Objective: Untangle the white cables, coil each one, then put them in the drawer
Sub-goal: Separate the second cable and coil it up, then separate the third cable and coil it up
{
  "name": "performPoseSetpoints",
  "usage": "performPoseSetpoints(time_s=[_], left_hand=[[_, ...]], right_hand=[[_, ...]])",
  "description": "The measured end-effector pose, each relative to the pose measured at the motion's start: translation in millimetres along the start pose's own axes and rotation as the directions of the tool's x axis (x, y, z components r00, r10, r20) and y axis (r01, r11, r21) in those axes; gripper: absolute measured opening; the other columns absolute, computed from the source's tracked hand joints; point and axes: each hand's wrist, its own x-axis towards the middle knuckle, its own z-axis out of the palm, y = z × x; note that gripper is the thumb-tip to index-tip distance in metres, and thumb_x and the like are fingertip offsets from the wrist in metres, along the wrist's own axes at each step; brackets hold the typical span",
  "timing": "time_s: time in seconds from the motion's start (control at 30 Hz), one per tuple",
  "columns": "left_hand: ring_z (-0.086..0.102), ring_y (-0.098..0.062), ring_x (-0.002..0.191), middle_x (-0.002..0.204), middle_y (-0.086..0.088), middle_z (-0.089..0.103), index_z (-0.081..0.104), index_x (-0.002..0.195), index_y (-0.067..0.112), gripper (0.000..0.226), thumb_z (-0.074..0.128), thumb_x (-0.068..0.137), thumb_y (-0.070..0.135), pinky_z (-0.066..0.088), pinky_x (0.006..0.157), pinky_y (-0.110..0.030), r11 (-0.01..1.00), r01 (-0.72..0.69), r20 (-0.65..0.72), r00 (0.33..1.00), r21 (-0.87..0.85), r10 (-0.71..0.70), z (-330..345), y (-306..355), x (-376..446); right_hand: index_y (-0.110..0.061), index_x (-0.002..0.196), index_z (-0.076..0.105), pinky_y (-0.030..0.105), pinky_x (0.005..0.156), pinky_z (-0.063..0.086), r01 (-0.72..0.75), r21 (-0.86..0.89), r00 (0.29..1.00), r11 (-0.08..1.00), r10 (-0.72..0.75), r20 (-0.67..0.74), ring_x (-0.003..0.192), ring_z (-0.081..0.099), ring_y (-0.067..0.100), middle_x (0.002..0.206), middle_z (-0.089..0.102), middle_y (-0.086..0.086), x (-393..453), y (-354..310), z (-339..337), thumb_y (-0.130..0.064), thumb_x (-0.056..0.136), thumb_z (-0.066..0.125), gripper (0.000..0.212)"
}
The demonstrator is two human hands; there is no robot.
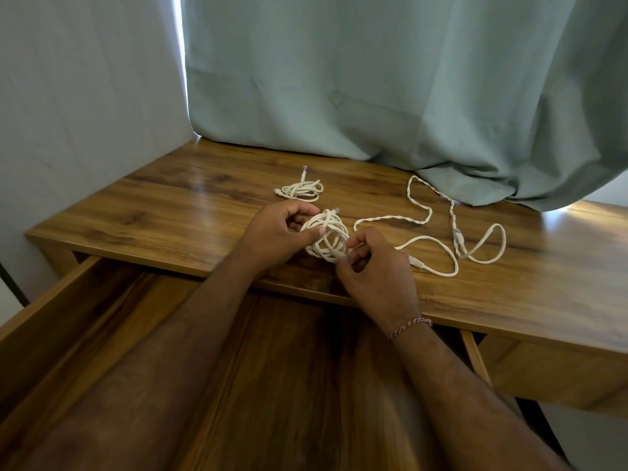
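A round coil of white cable (pixel 328 237) is held just above the desk's front edge. My left hand (pixel 277 232) grips its left side, thumb across the loops. My right hand (pixel 375 270) pinches the coil's lower right strands. Behind them a second white cable (pixel 300 191) lies coiled flat on the desk, its plugs sticking out. To the right a third white cable (pixel 452 229) sprawls loose and partly twisted, with a plug (pixel 416 261) near my right hand. The wooden drawer (pixel 51 300) stands pulled open below my forearms; I see nothing inside it.
The wooden desk (pixel 204 205) meets a pale wall (pixel 85 113) on the left. A grey-green curtain (pixel 373 79) hangs at the back and drapes onto the desk's far right. A second drawer front (pixel 543 375) sits shut at the lower right.
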Motion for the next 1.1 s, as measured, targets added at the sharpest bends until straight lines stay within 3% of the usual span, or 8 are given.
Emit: performPoseSetpoints(time_s=[0.2,0.27,0.33,0.43,0.57,0.77,0.9,1.1], left_hand=[[0.059,-0.006,0.068,0.086,-0.009,0.075,0.076,0.114,0.021,0.031,0.085,0.084,0.025,0.054,0.064,-0.029,0.999,0.004,0.025,1.000,0.038,-0.005,0,-5,2],[0.053,0.000,0.061,0.078,-0.003,0.070,0.076,0.110,0.018,0.026,0.084,0.085,0.020,0.047,0.059,-0.021,0.999,0.007,0.003,1.000,0.035,-0.007,1,-7,3],[0.057,0.006,0.059,0.084,0.005,0.070,0.074,0.112,0.013,0.028,0.082,0.086,0.011,0.045,0.060,-0.010,1.000,0.028,-0.081,0.996,0.002,-0.028,2,-7,3],[0.070,0.001,0.081,0.097,0.008,0.074,0.072,0.116,0.019,0.033,0.081,0.085,0.015,0.057,0.071,-0.021,0.997,0.073,-0.294,0.953,-0.025,-0.077,-5,-11,6],[0.067,-0.004,0.085,0.099,0.015,0.069,0.068,0.114,0.028,0.032,0.081,0.084,0.026,0.057,0.072,-0.027,0.961,0.146,-0.449,0.893,0.235,-0.025,-33,-17,12],[0.061,-0.018,0.081,0.088,0.006,0.063,0.058,0.090,0.029,0.019,0.076,0.085,0.029,0.044,0.063,-0.032,0.764,0.219,-0.350,0.937,0.607,0.010,-77,-28,30],[0.060,-0.019,0.093,0.118,0.001,0.061,0.067,0.103,0.031,0.028,0.079,0.082,0.046,0.051,0.073,-0.033,0.649,0.257,-0.314,0.949,0.716,-0.030,-78,-40,32],[0.058,-0.017,0.103,0.124,0.001,0.060,0.068,0.108,0.029,0.027,0.076,0.083,0.037,0.049,0.081,-0.033,0.707,0.201,-0.316,0.948,0.677,0.032,-76,-43,26]], right_hand=[[-0.032,0.102,0.060,0.021,0.063,0.055,-0.016,0.057,1.000,0.998,0.015,0.014,0.071,0.063,0.000,0.082,0.065,-0.015,0,-3,-2,-0.032,0.084,0.082,0.028],[-0.035,0.100,0.059,0.021,0.063,0.055,-0.013,0.081,1.000,0.997,0.014,-0.005,0.071,0.063,0.000,0.083,0.064,-0.016,0,-2,-1,-0.033,0.084,0.080,0.027],[-0.036,0.103,0.058,0.024,0.064,0.056,-0.007,0.106,0.999,0.994,0.010,-0.033,0.071,0.063,0.002,0.087,0.064,-0.014,1,1,0,-0.032,0.084,0.076,0.027],[-0.034,0.109,0.056,0.024,0.065,0.054,0.008,0.101,0.999,0.995,-0.004,-0.045,0.073,0.063,0.003,0.091,0.064,-0.012,1,5,0,-0.027,0.085,0.072,0.030],[-0.036,0.112,0.054,0.030,0.068,0.057,0.030,0.079,0.999,0.996,-0.028,-0.030,0.077,0.063,0.004,0.093,0.062,-0.015,2,7,2,-0.026,0.086,0.070,0.032],[-0.037,0.114,0.053,0.027,0.069,0.056,0.056,0.025,0.998,0.998,-0.056,-0.004,0.078,0.062,0.001,0.094,0.061,-0.017,3,7,7,-0.030,0.088,0.069,0.032],[-0.037,0.114,0.054,0.027,0.069,0.057,0.047,0.025,0.999,0.999,-0.047,-0.002,0.078,0.063,0.000,0.094,0.061,-0.018,6,8,5,-0.030,0.088,0.070,0.032],[-0.038,0.112,0.056,0.024,0.069,0.055,0.064,0.018,0.998,0.998,-0.064,0.019,0.079,0.062,0.000,0.094,0.061,-0.019,6,7,5,-0.032,0.088,0.069,0.028]])
